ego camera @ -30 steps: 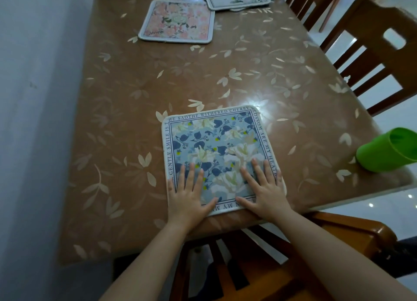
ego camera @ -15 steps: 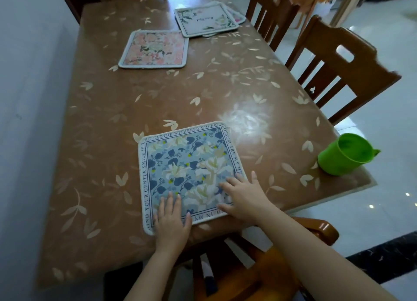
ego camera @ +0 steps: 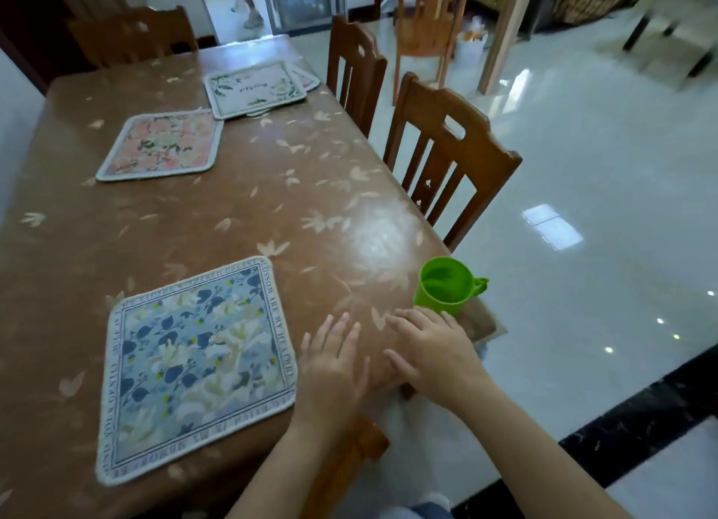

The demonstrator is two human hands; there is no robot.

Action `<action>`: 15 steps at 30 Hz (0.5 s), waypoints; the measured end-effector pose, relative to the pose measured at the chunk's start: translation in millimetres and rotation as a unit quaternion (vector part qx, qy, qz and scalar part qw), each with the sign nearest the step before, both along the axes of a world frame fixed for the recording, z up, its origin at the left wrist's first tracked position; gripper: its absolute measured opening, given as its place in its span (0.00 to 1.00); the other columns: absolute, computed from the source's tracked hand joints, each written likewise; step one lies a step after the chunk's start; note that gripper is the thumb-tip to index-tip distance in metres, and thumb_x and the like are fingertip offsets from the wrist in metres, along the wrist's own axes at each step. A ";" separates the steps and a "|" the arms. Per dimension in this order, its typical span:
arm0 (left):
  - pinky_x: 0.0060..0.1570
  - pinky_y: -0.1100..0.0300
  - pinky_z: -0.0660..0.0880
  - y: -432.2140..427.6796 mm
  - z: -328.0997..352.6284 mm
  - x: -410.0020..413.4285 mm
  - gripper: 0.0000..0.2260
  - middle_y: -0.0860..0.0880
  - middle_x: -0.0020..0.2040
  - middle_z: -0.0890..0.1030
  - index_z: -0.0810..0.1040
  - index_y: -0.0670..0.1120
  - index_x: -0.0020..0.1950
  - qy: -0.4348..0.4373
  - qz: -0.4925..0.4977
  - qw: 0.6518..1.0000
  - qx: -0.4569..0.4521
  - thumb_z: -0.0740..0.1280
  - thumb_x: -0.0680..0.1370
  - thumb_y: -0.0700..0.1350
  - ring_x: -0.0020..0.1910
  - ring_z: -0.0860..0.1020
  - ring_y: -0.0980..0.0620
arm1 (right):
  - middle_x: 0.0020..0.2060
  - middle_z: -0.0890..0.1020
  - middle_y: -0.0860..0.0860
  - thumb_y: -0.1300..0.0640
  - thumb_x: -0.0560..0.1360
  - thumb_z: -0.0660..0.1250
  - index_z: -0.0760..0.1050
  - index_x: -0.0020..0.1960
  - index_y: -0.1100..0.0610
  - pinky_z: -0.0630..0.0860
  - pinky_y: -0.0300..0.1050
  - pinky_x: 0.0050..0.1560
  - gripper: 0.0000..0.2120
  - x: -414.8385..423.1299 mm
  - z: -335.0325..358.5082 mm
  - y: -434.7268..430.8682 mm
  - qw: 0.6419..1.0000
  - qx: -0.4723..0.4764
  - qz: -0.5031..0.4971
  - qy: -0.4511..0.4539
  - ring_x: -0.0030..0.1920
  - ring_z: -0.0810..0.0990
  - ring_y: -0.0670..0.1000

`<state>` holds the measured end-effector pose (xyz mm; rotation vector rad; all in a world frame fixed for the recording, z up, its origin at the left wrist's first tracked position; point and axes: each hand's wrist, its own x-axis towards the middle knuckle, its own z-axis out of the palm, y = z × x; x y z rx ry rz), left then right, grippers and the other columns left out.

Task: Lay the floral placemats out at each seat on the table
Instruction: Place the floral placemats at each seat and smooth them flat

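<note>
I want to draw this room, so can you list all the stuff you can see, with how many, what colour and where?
blue floral placemat: 1, blue and cream, near table edge
pink floral placemat: 1, pink, left-middle of table
white placemats: a small stack, count unclear, white and green, far end
green cup: 1, near right corner of table
table: 1, brown with leaf print
wooden chairs: at least 4, brown, around table and beyond
left hand: 1, open, flat on table
right hand: 1, open, beside cup
</note>
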<state>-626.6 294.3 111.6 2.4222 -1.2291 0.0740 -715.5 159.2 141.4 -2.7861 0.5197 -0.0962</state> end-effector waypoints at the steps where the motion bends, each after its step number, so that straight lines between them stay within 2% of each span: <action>1: 0.54 0.36 0.70 -16.9 4.2 -8.0 0.17 0.41 0.58 0.79 0.78 0.41 0.56 -0.005 -0.012 1.000 0.000 0.71 0.69 0.43 0.58 0.76 0.40 | 0.63 0.75 0.51 0.47 0.72 0.64 0.69 0.65 0.53 0.64 0.55 0.65 0.23 -12.4 4.6 -12.8 1.000 0.000 -0.015 -0.016 0.65 0.70 0.53; 3: 0.54 0.38 0.71 -50.8 14.9 -25.1 0.18 0.41 0.57 0.80 0.79 0.41 0.56 -0.005 -0.040 0.999 0.001 0.61 0.71 0.48 0.58 0.76 0.41 | 0.57 0.80 0.53 0.50 0.69 0.70 0.75 0.60 0.55 0.70 0.57 0.61 0.21 -37.0 13.3 -38.4 0.998 -0.008 -0.046 -0.048 0.60 0.76 0.55; 5: 0.54 0.37 0.71 -82.8 24.1 -42.4 0.20 0.40 0.57 0.80 0.79 0.41 0.55 -0.001 -0.071 0.997 -0.014 0.57 0.72 0.50 0.57 0.77 0.40 | 0.53 0.82 0.54 0.52 0.66 0.72 0.77 0.56 0.56 0.74 0.57 0.56 0.19 -59.7 21.6 -62.4 0.995 -0.017 -0.071 -0.061 0.56 0.79 0.57; 9: 0.55 0.36 0.69 -136.6 35.8 -75.6 0.18 0.40 0.58 0.79 0.79 0.41 0.57 -0.009 -0.102 0.994 -0.046 0.61 0.72 0.49 0.59 0.76 0.40 | 0.50 0.83 0.55 0.54 0.66 0.73 0.78 0.53 0.58 0.78 0.57 0.49 0.17 -100.6 34.2 -102.1 0.988 -0.033 -0.129 -0.078 0.51 0.81 0.58; 15: 0.56 0.37 0.69 -205.7 44.1 -115.9 0.17 0.39 0.58 0.79 0.78 0.40 0.56 -0.034 -0.182 0.981 -0.058 0.71 0.68 0.43 0.59 0.75 0.39 | 0.56 0.80 0.55 0.55 0.70 0.71 0.76 0.58 0.58 0.73 0.57 0.58 0.18 -154.8 35.2 -154.6 0.966 -0.019 -0.234 -0.107 0.58 0.77 0.57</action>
